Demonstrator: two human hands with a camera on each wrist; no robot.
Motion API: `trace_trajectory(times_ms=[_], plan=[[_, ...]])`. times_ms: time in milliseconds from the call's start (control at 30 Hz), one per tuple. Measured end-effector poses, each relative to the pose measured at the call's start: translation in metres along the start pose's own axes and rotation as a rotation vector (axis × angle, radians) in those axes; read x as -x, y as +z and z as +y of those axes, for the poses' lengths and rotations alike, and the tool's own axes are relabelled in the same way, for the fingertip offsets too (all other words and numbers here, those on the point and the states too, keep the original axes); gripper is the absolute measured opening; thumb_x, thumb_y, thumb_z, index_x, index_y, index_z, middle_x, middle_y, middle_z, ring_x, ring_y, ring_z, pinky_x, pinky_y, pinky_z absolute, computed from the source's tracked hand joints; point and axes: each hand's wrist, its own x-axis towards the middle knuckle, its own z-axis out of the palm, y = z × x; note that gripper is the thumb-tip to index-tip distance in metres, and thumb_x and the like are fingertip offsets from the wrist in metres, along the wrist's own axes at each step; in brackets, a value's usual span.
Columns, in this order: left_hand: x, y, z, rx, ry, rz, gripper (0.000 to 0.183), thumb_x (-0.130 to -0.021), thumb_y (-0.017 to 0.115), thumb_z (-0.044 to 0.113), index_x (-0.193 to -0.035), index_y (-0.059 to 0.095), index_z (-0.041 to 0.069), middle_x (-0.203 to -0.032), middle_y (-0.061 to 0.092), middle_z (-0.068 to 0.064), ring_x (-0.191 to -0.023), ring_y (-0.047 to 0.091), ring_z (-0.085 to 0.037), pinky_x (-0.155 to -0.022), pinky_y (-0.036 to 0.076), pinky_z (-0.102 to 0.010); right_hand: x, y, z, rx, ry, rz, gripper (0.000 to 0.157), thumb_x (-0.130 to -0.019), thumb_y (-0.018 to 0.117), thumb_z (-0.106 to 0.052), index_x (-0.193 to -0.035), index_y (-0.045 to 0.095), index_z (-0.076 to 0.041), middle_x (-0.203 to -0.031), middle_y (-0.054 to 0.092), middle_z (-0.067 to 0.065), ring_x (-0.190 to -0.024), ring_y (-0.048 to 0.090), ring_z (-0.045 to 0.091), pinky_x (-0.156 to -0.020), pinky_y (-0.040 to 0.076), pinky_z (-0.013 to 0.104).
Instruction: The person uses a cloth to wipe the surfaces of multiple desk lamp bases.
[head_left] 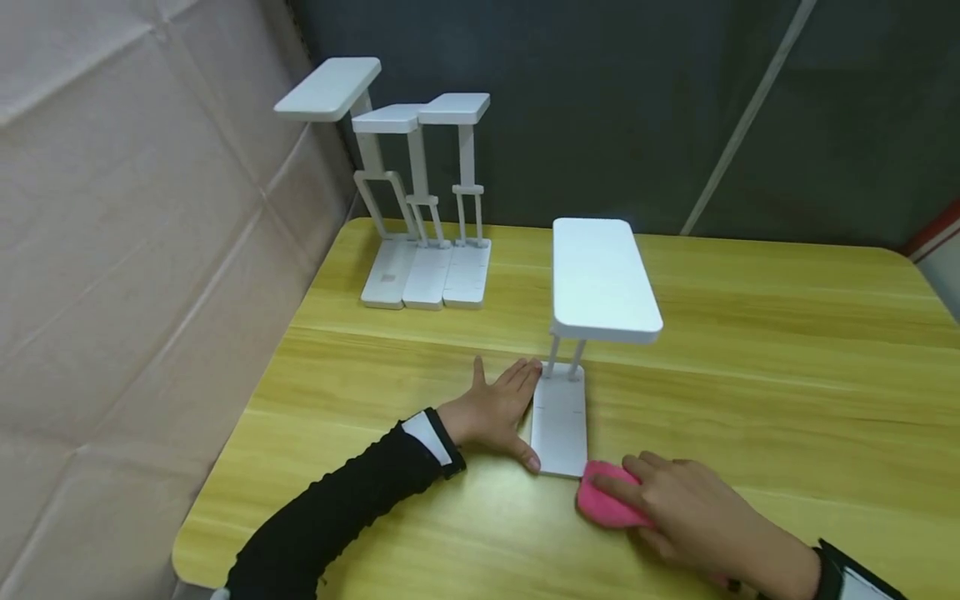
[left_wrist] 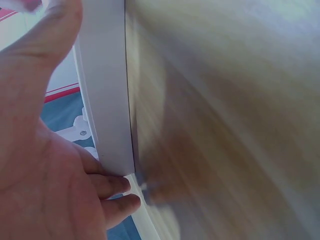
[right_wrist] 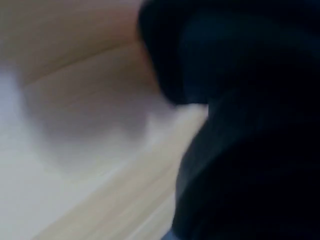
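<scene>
Stand (head_left: 603, 279) sits upright on table (head_left: 780, 392), base (head_left: 560, 425) between the hands — left hand (head_left: 495, 410) flat-fingered along its left edge, right hand (head_left: 686, 510) gripping pink cloth (head_left: 606, 505) at near right corner — probably wiping; next stroke calls for steady bracing

Three white phone stands (head_left: 429, 279) line up near the far edge of a yellow wood-grain tabletop (head_left: 757, 400). A fourth phone stand (head_left: 559, 425) sits closer, a pink cloth (head_left: 604, 505) at its near right corner.
</scene>
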Motion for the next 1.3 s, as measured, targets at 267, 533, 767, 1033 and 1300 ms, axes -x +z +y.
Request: trace_trajectory(times_ms=[267,533,767,1033,1300], plan=[[0.003,0.004,-0.001,-0.029,-0.024,0.015,0.131,-0.056,0.056,0.081,-0.140,-0.010,0.006,-0.150,-0.005,-0.007,-0.135,-0.005,-0.021,-0.094,-0.003,-0.072,-0.034,0.017,-0.041,-0.034,-0.183,-0.044,0.053,-0.076,0.063,-0.027,-0.126,0.043,-0.023,-0.091,0.053,-0.003,-0.076,0.050,0.010,-0.054,0.046,0.028],[0.002,0.005,0.001,-0.016,0.003,0.027,0.130,-0.058,0.056,0.081,-0.140,-0.009,0.005,-0.150,-0.004,-0.008,-0.135,-0.003,-0.023,-0.093,-0.001,-0.073,-0.029,0.029,-0.040,0.048,-0.026,0.008,0.051,-0.072,0.063,-0.025,-0.121,0.049,-0.019,-0.086,0.053,0.001,-0.074,0.051,0.016,-0.047,0.044,0.029],[0.002,0.000,0.001,-0.001,-0.005,0.026,0.131,-0.056,0.059,0.079,-0.140,-0.010,0.006,-0.150,-0.005,-0.007,-0.135,-0.005,-0.022,-0.093,-0.004,-0.072,-0.005,0.021,-0.028,0.051,0.045,0.043,0.056,-0.067,0.063,-0.021,-0.121,0.050,-0.020,-0.083,0.050,-0.003,-0.069,0.046,0.013,-0.042,0.036,0.024],[0.002,-0.002,-0.002,0.005,-0.007,0.029,0.131,-0.057,0.060,0.078,-0.140,-0.008,0.005,-0.149,-0.004,-0.008,-0.135,-0.004,-0.022,-0.093,-0.004,-0.072,-0.005,-0.005,-0.026,0.023,0.100,-0.036,0.048,-0.062,0.065,-0.018,-0.109,0.057,-0.019,-0.074,0.046,-0.005,-0.061,0.042,0.011,-0.040,0.032,0.024],[0.001,0.001,0.001,-0.033,-0.008,0.025,0.129,-0.057,0.058,0.080,-0.141,-0.006,0.004,-0.150,-0.002,-0.008,-0.135,-0.001,-0.023,-0.093,0.000,-0.074,-0.040,0.013,-0.048,0.063,-0.050,0.007,0.043,-0.070,0.061,-0.021,-0.111,0.051,-0.015,-0.078,0.052,0.001,-0.065,0.050,0.016,-0.040,0.037,0.027]])
